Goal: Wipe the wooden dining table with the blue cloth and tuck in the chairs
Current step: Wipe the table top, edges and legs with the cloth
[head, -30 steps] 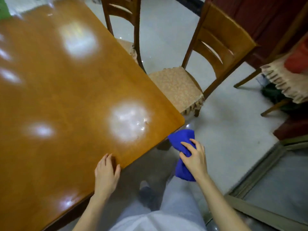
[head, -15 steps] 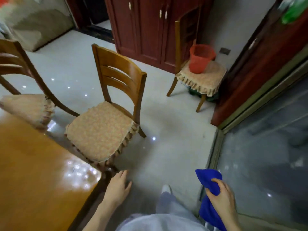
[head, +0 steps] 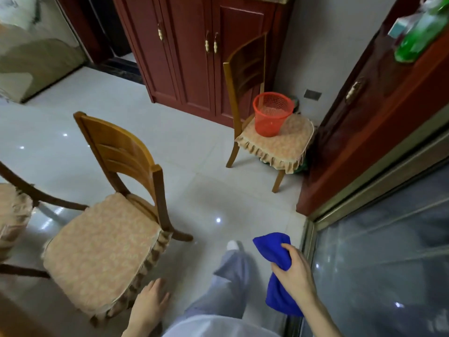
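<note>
The right hand (head: 295, 271), at about 5 o'clock in the view, has its fingers curled round the middle of a bunched bright blue cloth (head: 274, 250), which bulges above the fist and hangs below it over the pale tiled floor (head: 194, 166), touching nothing else. The left hand (head: 150, 301), at 6 o'clock, is spread with fingers straight and relaxed and holds nothing; it sits just beside the front corner of the nearest wooden slat-back chair with a frilled beige cushion (head: 102, 249), and whether it touches the frill cannot be told. That chair stands at 8 o'clock with its seat fully showing. Only a corner of the orange-brown wooden surface (head: 14, 322) shows at 7 o'clock, at the frame's edge. A second cushioned wooden chair (head: 12, 207) is cut off at 9 o'clock. A third matching chair (head: 274, 144) stands well apart at 1 o'clock against a dark red wooden cabinet (head: 189, 57), with a red plastic mesh basket (head: 272, 113) upright on its seat. A grey-trousered leg (head: 228, 283) steps forward between the hands.
</note>
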